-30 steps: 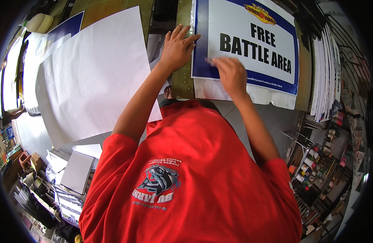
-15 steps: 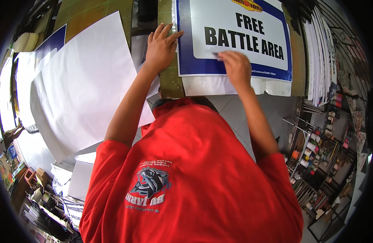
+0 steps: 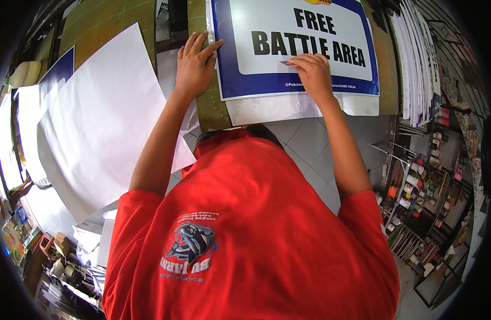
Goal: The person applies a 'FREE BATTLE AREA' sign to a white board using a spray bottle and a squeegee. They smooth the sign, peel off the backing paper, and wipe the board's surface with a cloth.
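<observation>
Printed matter within the field of view. On the blue-bordered poster (image 3: 288, 28), at upper centre-right, two rows of heavy black capitals (image 3: 272, 44) are set on a white panel. A fine white line of type (image 3: 345, 86) is carried on the lower blue border, its middle covered by the right hand (image 3: 314, 74). A yellow emblem (image 3: 315, 1) is cut off by the upper edge of the frame. On the red shirt (image 3: 277, 224), a grey-and-black fish-like emblem (image 3: 189, 242) is accompanied by small white lettering (image 3: 200, 217) above and large pale capitals (image 3: 188, 265) below.
</observation>
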Demonstrator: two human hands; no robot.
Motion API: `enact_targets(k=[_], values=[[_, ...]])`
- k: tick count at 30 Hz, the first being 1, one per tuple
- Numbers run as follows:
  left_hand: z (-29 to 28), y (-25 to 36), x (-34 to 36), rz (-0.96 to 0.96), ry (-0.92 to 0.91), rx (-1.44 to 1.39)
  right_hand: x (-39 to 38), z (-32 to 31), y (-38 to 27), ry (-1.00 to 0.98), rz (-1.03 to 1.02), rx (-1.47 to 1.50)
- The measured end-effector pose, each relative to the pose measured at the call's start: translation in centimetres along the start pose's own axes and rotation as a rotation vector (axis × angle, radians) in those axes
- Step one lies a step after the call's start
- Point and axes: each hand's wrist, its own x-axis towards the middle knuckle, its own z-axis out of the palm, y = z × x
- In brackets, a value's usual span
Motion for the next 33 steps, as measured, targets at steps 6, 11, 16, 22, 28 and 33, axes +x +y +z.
enact_targets(k=[6, 11, 16, 22, 28, 33], values=[[-0.2, 0.2, -0.2, -0.003, 0.000, -0.001, -8.7, -0.8, -2.1, -0.117, 0.016, 0.009], [-0.1, 0.1, -0.2, -0.006, 0.039, -0.013, -5.7, -3.3, 0.6, 0.034, 0.019, -0.078], [0.2, 0.3, 0.2, 0.016, 0.019, -0.003, -2.9, -0.7, 3.6, 0.040, 0.054, -0.009], [0.4, -0.1, -0.1, 0.030, 0.029, -0.003, -11.5, -2.7, 1.5, -0.107, 0.057, -0.005], [0.1, 0.3, 0.2, 0.025, 0.007, 0.000, -3.0, -3.6, 7.0, 0.125, 0.070, -0.060], [0.1, 0.2, 0.2, -0.001, -0.016, 0.022, -5.7, -2.1, 6.1, -0.001, 0.064, -0.045]])
